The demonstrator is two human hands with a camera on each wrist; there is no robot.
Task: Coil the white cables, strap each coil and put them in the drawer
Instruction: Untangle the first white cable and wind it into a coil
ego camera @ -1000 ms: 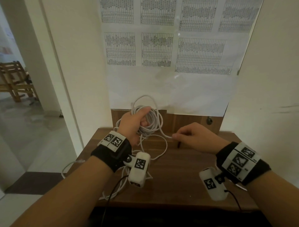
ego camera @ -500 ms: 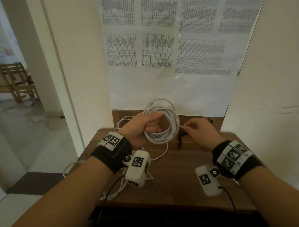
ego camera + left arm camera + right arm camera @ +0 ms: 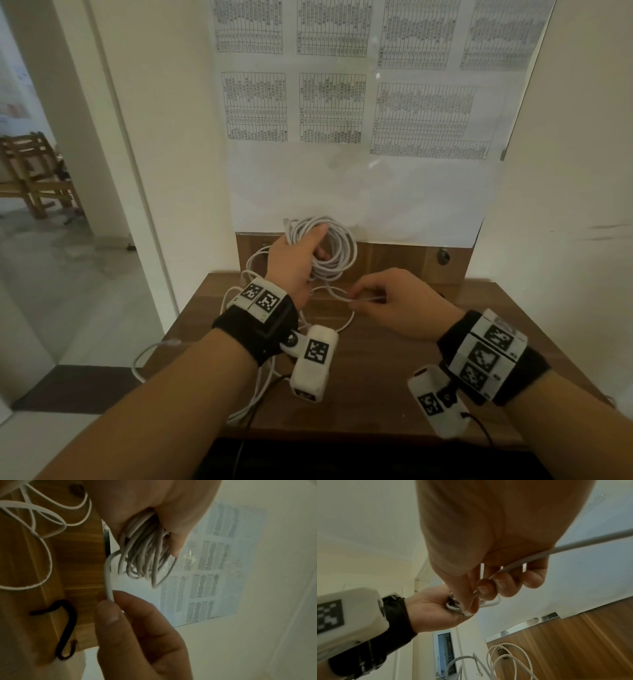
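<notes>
My left hand [image 3: 301, 260] grips a coil of white cable [image 3: 337, 246] above the back of the wooden table [image 3: 394, 387]; the same coil [image 3: 144, 555] fans out below the fist in the left wrist view. My right hand [image 3: 383, 301] pinches the free strand [image 3: 339, 295] that runs from the coil, held low to the right of it. In the right wrist view the strand [image 3: 573, 547] passes through the curled fingers [image 3: 508, 586]. A black strap [image 3: 67, 631] lies on the table; my right hand hides it in the head view.
More loose white cable [image 3: 246, 342] lies on the table's left side and hangs over its left edge [image 3: 144, 359]. A wall with taped paper sheets [image 3: 342, 102] stands right behind the table. A doorway with a wooden chair [image 3: 34, 174] opens to the left.
My right hand has come down and toward me, drawing the strand away from the coil. The left hand has tilted the coil back toward the wall.
</notes>
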